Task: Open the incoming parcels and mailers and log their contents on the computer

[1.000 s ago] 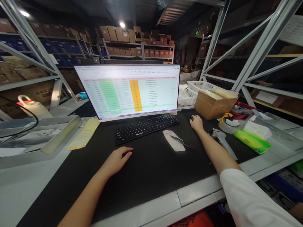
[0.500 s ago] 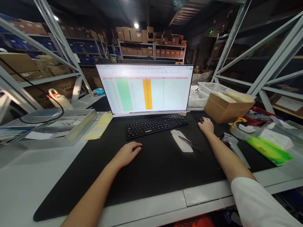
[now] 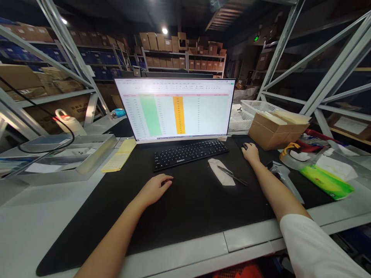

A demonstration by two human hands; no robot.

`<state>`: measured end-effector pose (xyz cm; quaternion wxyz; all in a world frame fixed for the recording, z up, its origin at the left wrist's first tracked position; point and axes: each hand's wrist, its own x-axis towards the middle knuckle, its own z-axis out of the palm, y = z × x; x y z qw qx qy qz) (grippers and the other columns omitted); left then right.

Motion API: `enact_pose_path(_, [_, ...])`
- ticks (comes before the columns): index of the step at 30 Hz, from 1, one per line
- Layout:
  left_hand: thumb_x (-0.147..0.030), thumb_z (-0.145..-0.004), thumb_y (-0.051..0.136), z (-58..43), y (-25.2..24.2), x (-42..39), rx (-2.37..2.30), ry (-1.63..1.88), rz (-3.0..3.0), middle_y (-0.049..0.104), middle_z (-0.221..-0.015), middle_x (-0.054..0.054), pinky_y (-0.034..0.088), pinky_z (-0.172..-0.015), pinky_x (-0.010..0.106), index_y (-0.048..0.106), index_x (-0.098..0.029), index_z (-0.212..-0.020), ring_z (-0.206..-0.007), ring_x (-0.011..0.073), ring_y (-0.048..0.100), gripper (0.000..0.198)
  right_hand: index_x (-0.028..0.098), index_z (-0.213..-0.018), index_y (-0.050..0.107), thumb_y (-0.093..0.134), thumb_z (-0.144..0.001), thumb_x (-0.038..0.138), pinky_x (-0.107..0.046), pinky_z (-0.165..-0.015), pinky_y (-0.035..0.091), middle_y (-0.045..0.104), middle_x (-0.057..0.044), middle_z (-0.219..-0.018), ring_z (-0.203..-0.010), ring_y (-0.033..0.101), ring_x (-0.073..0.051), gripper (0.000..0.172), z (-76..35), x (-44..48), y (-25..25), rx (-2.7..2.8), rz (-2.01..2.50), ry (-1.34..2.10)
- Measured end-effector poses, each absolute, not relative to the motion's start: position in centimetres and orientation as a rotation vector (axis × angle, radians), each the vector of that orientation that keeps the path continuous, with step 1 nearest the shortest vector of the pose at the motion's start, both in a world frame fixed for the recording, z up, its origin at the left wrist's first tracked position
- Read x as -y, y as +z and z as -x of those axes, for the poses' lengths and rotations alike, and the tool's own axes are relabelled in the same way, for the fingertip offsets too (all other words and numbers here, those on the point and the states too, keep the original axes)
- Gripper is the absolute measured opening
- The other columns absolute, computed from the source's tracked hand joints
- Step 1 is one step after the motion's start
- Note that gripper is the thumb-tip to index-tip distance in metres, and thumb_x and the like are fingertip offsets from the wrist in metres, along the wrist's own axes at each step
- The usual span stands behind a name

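Note:
My right hand (image 3: 251,153) rests over a dark computer mouse (image 3: 245,146), its fingers curved around it and hiding most of it. On the black desk mat (image 3: 185,208), my left hand (image 3: 156,188) lies with thumb and forefinger apart and nothing held. The black keyboard (image 3: 189,154) is just beyond that hand, not touched. Behind it stands a monitor (image 3: 176,112) showing a spreadsheet with a green and an orange column. Between my hands a dark pen (image 3: 236,177) lies across a folded white paper (image 3: 220,172).
Yellow note sheets (image 3: 118,157) and a grey tray (image 3: 82,158) sit at left. To the right are a cardboard box (image 3: 265,131), a barcode scanner (image 3: 284,177), a tape roll (image 3: 292,156) and a green tissue pack (image 3: 327,183). White baskets (image 3: 242,119) stand behind; metal rack posts frame both sides.
The whole view has shifted slightly, with things sitting a little further left. Both hands keep the same pose, and the spreadsheet looks the same.

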<state>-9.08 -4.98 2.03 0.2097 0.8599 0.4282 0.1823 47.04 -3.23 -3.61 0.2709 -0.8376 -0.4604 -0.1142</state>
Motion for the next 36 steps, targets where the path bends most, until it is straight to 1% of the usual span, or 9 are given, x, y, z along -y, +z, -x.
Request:
enact_pose_path(7, [-0.053,-0.095,0.046,9.1,2.1,5.0,-1.189,0.523,-2.394,0.075,-0.118,0.010,0.054,-0.100,0.043,0.075,-0.020,-0.118,-0.111,0.0284,0.069,0.049,0.013,-0.139,0.065,0.053,-0.099,0.031,-0.042,-0.110,0.043,0.052,-0.020,-0.146,-0.128,0.054,-0.033,0.046,-47.0,3.2,-3.5,1.230,2.255,-0.286])
enact_pose_path(16, [-0.052,-0.095,0.048,9.2,1.9,4.9,-1.166,0.558,-2.405,0.075,-0.117,0.009,0.055,-0.100,0.043,0.076,-0.021,-0.115,-0.110,0.0285,0.070,0.046,0.014,-0.139,0.065,0.053,-0.099,0.030,-0.039,-0.109,0.042,0.052,-0.019,-0.145,-0.126,0.054,-0.031,0.045,-46.4,3.6,-2.9,1.222,2.284,-0.262])
enact_pose_path(23, [-0.052,-0.096,0.046,9.1,2.1,4.9,-1.169,0.520,-2.410,0.074,-0.119,0.010,0.053,-0.103,0.044,0.075,-0.021,-0.118,-0.112,0.0290,0.069,0.048,0.016,-0.133,0.068,0.055,-0.095,0.029,-0.037,-0.104,0.045,0.056,-0.016,-0.139,-0.118,0.058,-0.029,0.042,-45.7,4.3,-2.2,1.209,2.295,-0.255])
enact_pose_path(28, [-0.051,-0.096,0.047,9.1,2.2,5.1,-1.175,0.523,-2.407,0.074,-0.120,0.010,0.053,-0.103,0.044,0.075,-0.021,-0.118,-0.112,0.0288,0.069,0.047,0.018,-0.129,0.070,0.058,-0.093,0.030,-0.039,-0.099,0.049,0.058,-0.015,-0.136,-0.113,0.061,-0.030,0.040,-45.2,4.8,-1.8,1.171,2.321,-0.250])
enact_pose_path(36, [-0.051,-0.096,0.046,9.0,2.6,5.3,-1.173,0.493,-2.414,0.074,-0.122,0.010,0.053,-0.104,0.045,0.075,-0.021,-0.119,-0.114,0.0298,0.069,0.048,0.019,-0.127,0.072,0.060,-0.091,0.031,-0.039,-0.098,0.049,0.059,-0.014,-0.134,-0.111,0.062,-0.030,0.040,-45.0,5.1,-1.9,1.151,2.330,-0.270])
